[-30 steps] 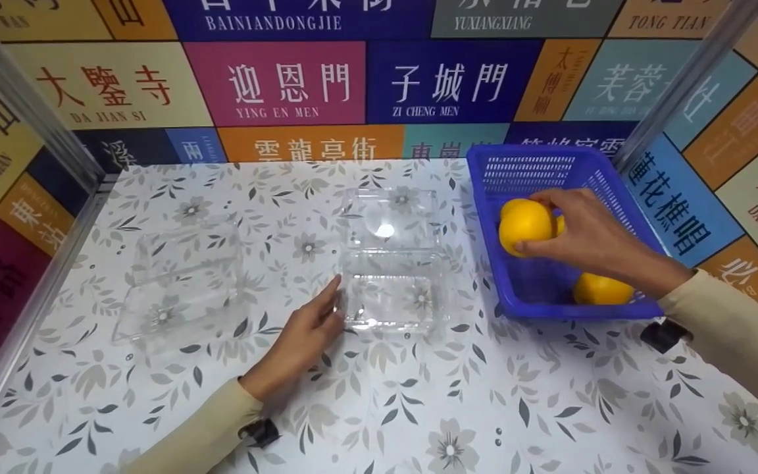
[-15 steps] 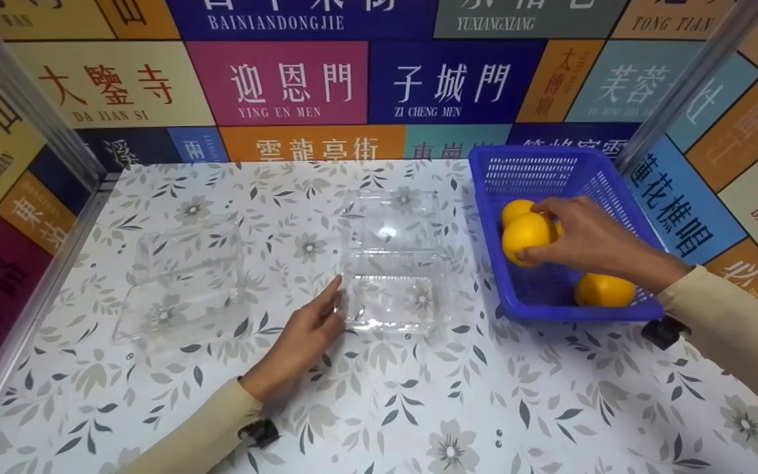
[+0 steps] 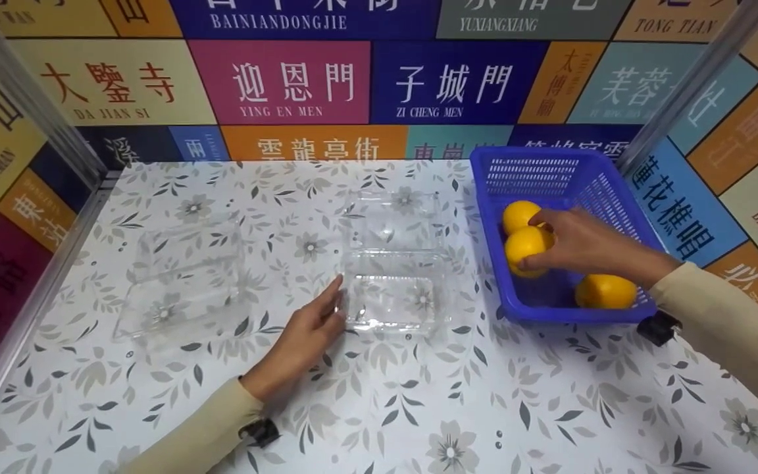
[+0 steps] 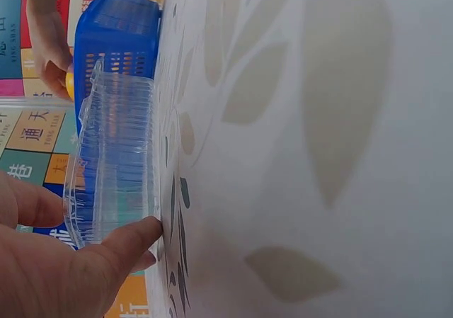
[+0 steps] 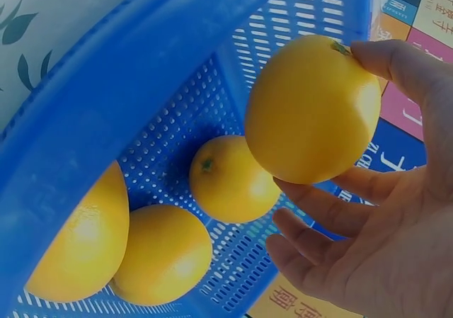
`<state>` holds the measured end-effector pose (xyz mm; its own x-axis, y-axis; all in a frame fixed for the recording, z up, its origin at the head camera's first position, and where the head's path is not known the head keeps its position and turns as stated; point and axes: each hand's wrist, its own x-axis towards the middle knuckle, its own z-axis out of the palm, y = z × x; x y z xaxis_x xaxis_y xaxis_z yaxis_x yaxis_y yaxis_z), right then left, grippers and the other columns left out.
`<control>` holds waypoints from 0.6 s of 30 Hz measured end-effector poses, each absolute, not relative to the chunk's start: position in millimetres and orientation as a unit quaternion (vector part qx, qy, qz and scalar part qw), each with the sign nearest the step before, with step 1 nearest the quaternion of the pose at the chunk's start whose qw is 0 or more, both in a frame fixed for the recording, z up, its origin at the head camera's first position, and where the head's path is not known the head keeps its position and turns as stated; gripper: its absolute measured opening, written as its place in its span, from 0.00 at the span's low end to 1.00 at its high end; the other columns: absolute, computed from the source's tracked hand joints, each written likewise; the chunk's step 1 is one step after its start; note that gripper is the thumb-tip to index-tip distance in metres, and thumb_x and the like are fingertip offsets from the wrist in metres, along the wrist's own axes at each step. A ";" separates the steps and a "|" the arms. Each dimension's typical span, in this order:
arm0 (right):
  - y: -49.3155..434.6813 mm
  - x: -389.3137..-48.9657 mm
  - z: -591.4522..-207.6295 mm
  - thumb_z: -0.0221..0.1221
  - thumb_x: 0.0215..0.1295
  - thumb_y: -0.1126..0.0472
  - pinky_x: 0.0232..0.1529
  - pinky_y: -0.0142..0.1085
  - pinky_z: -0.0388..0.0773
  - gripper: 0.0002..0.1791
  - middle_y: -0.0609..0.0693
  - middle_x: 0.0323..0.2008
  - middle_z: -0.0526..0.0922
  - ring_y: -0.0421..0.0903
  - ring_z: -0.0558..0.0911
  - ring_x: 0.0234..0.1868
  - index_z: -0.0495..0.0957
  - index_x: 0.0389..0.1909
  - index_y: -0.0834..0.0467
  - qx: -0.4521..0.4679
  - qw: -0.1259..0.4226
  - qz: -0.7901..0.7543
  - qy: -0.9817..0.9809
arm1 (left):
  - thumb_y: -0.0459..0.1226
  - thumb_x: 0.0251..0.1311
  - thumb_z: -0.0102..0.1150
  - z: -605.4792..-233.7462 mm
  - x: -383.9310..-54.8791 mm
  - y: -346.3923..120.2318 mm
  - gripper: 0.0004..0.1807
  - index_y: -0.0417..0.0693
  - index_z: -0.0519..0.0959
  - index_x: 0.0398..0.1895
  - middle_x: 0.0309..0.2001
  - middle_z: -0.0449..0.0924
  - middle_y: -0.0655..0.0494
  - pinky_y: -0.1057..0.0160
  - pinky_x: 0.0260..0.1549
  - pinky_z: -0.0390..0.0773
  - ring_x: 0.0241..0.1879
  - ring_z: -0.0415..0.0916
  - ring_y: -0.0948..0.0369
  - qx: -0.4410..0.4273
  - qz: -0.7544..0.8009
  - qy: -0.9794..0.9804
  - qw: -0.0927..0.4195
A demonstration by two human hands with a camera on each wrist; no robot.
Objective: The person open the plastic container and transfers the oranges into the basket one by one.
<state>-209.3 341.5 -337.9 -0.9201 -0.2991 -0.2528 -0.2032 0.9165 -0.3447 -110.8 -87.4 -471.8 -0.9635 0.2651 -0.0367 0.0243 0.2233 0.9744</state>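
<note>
My right hand (image 3: 583,243) pinches an orange (image 3: 528,251) between thumb and fingers inside the blue basket (image 3: 504,309). In the right wrist view, this orange (image 5: 315,109) shows its green stem end beside one fingertip. Other oranges lie below it: one (image 5: 233,178) near the middle, another (image 5: 164,254) lower left, and one (image 5: 85,240) partly hidden by the rim. My left hand (image 3: 303,336) rests at the left side of a clear plastic clamshell box (image 3: 392,299) with its lid folded back. In the left wrist view, extended fingers touch that box (image 4: 117,148) at its end.
A second clear clamshell box (image 3: 178,283) lies opened out to the left on the flower-patterned tabletop (image 3: 353,408). Printed panels (image 3: 280,82) wall in the back and sides, with metal posts (image 3: 688,79) at the corners.
My right hand has moved the orange slightly toward me and lower in the basket, and another orange behind it has come into view. The left hand stays at the box.
</note>
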 end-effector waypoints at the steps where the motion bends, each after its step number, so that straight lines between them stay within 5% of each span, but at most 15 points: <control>1: 341.7 -210.2 -338.5 0.75 0.64 0.36 0.54 0.60 0.81 0.53 0.71 0.62 0.82 0.64 0.78 0.54 0.71 0.75 0.71 -0.134 0.155 -0.154 0.967 | 0.30 0.80 0.52 -472.1 -110.8 -87.4 0.38 0.40 0.54 0.89 0.82 0.61 0.31 0.46 0.78 0.65 0.82 0.61 0.41 0.095 0.615 0.776 0.097; 18: 341.0 -223.2 -355.3 0.75 0.62 0.36 0.48 0.54 0.84 0.52 0.65 0.53 0.86 0.57 0.83 0.45 0.74 0.72 0.72 -0.145 0.200 -0.130 0.960 | 0.30 0.81 0.52 -473.1 -111.6 -88.5 0.38 0.40 0.52 0.89 0.83 0.59 0.33 0.50 0.78 0.63 0.83 0.59 0.43 0.100 0.620 0.772 0.098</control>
